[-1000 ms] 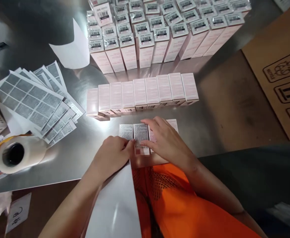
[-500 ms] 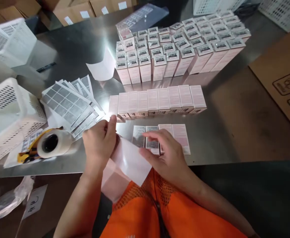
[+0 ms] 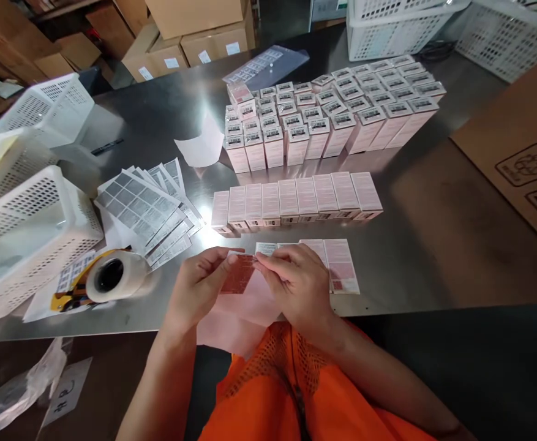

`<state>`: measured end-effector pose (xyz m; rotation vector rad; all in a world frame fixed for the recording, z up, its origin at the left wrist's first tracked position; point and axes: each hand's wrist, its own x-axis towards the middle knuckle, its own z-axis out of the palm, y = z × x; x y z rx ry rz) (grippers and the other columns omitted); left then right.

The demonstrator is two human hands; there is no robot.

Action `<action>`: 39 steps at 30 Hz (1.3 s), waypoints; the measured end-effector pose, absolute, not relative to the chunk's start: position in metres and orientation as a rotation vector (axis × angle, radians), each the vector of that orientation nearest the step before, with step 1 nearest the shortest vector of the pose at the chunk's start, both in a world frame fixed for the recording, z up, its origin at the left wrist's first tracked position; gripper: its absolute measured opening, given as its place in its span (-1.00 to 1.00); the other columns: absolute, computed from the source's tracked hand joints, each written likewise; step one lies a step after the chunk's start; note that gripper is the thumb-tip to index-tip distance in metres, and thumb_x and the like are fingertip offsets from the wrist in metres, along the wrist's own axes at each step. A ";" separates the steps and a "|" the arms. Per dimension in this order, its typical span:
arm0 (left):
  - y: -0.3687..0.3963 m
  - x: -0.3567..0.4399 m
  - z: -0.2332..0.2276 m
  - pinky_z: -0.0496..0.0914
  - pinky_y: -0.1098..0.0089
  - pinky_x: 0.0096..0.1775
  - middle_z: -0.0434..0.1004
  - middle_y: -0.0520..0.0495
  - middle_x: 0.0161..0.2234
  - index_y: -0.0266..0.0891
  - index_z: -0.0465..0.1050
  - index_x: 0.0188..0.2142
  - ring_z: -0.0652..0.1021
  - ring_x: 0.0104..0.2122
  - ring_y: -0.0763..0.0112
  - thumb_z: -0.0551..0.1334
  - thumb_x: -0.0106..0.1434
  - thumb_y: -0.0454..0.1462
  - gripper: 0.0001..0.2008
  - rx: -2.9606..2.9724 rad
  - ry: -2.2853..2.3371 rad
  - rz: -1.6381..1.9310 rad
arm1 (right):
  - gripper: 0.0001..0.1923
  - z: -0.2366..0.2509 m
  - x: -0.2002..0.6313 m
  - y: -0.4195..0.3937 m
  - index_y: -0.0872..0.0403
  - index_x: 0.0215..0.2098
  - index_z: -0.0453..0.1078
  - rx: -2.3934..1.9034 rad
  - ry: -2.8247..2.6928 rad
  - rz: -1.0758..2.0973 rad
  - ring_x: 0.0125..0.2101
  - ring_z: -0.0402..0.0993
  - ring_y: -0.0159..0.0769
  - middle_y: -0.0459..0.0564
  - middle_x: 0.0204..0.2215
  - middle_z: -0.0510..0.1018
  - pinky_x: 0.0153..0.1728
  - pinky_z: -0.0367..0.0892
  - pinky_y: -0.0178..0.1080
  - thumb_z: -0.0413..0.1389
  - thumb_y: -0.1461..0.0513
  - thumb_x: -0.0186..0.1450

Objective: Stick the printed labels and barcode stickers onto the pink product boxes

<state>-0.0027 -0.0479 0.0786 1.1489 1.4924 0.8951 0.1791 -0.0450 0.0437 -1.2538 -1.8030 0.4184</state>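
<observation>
Low over the table's front edge, my left hand pinches a thin sticker sheet between thumb and fingers. A dark reddish printed part shows between my hands, and pale translucent backing hangs below it. My right hand is closed, its thumb and forefinger pinching at the sheet's upper right edge. Whether a single sticker is between those fingertips is too small to tell. Just behind my right hand lie flat pale pink boxes. Two of them, partly hidden by that hand, bear grey printed stickers.
A row of pink boxes stands ahead, with a larger block of barcoded boxes behind. On the left are sticker sheets, a tape roll in its dispenser and white baskets. A cardboard carton stands right.
My right hand has moved from open beside the sheet to pinching its upper edge. My left hand has turned the sheet, showing its reddish printed part. The camera view has tipped up slightly.
</observation>
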 end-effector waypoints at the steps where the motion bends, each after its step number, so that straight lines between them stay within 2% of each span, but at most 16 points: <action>1: -0.049 -0.002 0.078 0.23 0.47 -0.56 0.40 0.07 -0.60 -0.23 0.56 -0.34 0.33 -0.61 0.52 0.31 0.24 -0.06 -0.73 1.138 1.508 0.912 | -0.84 0.043 0.177 -0.046 -0.04 -0.25 0.61 -1.248 -1.772 0.413 -0.42 0.43 -0.30 -0.07 -0.47 0.58 -0.35 0.32 -0.20 0.16 0.25 0.37; 4: -0.052 -0.002 0.074 0.13 0.48 -0.59 0.27 0.12 -0.65 -0.24 0.52 -0.39 0.22 -0.65 0.58 0.29 0.27 -0.06 -0.71 1.110 1.542 0.956 | -0.85 0.044 0.170 -0.048 -0.04 -0.30 0.61 -1.237 -1.699 0.446 -0.42 0.45 -0.31 -0.07 -0.49 0.56 -0.36 0.35 -0.21 0.18 0.26 0.35; 9: -0.055 0.001 0.070 0.24 0.48 -0.50 0.38 0.08 -0.56 -0.23 0.49 -0.38 0.34 -0.55 0.54 0.24 0.32 -0.07 -0.72 1.153 1.587 1.009 | -0.85 0.047 0.166 -0.049 -0.01 -0.39 0.55 -1.245 -1.592 0.640 -0.40 0.49 -0.33 -0.09 -0.47 0.55 -0.35 0.39 -0.25 0.19 0.33 0.30; 12: -0.056 0.004 0.072 0.31 0.48 -0.44 0.45 0.06 -0.52 -0.22 0.45 -0.37 0.41 -0.51 0.51 0.20 0.36 -0.10 -0.73 1.269 1.619 1.002 | -0.88 0.047 0.166 -0.048 0.01 -0.27 0.55 -1.246 -1.549 0.724 -0.40 0.50 -0.36 -0.07 -0.37 0.56 -0.36 0.43 -0.28 0.21 0.34 0.28; 15: -0.056 0.004 0.073 0.34 0.47 -0.42 0.47 0.06 -0.50 -0.19 0.40 -0.37 0.44 -0.49 0.48 0.18 0.38 -0.10 -0.75 1.304 1.538 1.002 | -0.84 0.048 0.167 -0.047 0.00 -0.19 0.57 -1.214 -1.553 0.686 -0.35 0.54 -0.32 -0.04 -0.32 0.59 -0.33 0.47 -0.25 0.21 0.34 0.29; 18: -0.056 0.000 0.072 0.36 0.46 -0.40 0.47 0.06 -0.50 -0.18 0.38 -0.36 0.43 -0.50 0.48 0.19 0.37 -0.08 -0.74 1.209 1.418 1.021 | -0.81 0.049 0.167 -0.049 -0.02 -0.27 0.61 -1.164 -1.544 0.655 -0.33 0.57 -0.30 -0.04 -0.36 0.62 -0.30 0.49 -0.24 0.18 0.36 0.31; 22: -0.055 -0.004 0.070 0.38 0.46 -0.38 0.50 0.04 -0.48 -0.19 0.37 -0.38 0.46 -0.47 0.48 0.23 0.35 -0.07 -0.72 1.063 1.324 1.045 | -0.79 0.046 0.163 -0.053 -0.03 -0.26 0.62 -1.091 -1.519 0.563 -0.33 0.59 -0.32 -0.06 -0.34 0.66 -0.31 0.49 -0.26 0.20 0.39 0.29; 30: -0.054 0.000 0.073 0.38 0.49 -0.39 0.52 0.02 -0.48 -0.22 0.45 -0.38 0.48 -0.48 0.49 0.30 0.29 -0.06 -0.72 0.984 1.305 1.117 | -0.75 0.039 0.157 -0.054 -0.02 -0.22 0.59 -1.037 -1.504 0.444 -0.26 0.60 -0.31 -0.05 -0.27 0.66 -0.23 0.53 -0.24 0.17 0.43 0.28; 33: -0.054 -0.002 0.073 0.35 0.48 -0.40 0.48 0.04 -0.51 -0.20 0.51 -0.31 0.45 -0.50 0.49 0.32 0.26 -0.06 -0.76 0.941 1.305 1.124 | -0.79 0.038 0.154 -0.056 0.02 -0.23 0.56 -1.041 -1.591 0.449 -0.20 0.59 -0.27 0.01 -0.19 0.64 -0.16 0.53 -0.22 0.14 0.41 0.31; 35: -0.052 -0.005 0.072 0.31 0.49 -0.46 0.41 0.08 -0.56 -0.18 0.52 -0.27 0.38 -0.56 0.52 0.31 0.25 -0.06 -0.76 0.907 1.322 1.105 | -0.81 0.035 0.152 -0.058 0.02 -0.24 0.53 -1.024 -1.693 0.445 -0.12 0.57 -0.25 0.04 -0.10 0.61 -0.03 0.51 -0.15 0.11 0.38 0.33; 37: -0.048 -0.012 0.069 0.24 0.50 -0.52 0.36 0.11 -0.58 -0.17 0.51 -0.27 0.31 -0.61 0.54 0.30 0.25 -0.06 -0.77 0.889 1.344 1.082 | -0.82 0.032 0.152 -0.062 0.03 -0.26 0.52 -0.959 -1.829 0.426 0.03 0.50 -0.19 0.06 -0.02 0.58 0.16 0.39 -0.02 0.09 0.37 0.36; 39: -0.041 -0.020 0.065 0.21 0.50 -0.56 0.38 0.11 -0.57 -0.18 0.49 -0.29 0.30 -0.62 0.54 0.31 0.23 -0.08 -0.78 0.883 1.387 1.051 | -0.81 0.032 0.158 -0.066 0.06 -0.30 0.50 -0.832 -2.000 0.436 0.23 0.32 -0.10 0.07 0.06 0.55 0.30 0.18 0.10 0.08 0.38 0.36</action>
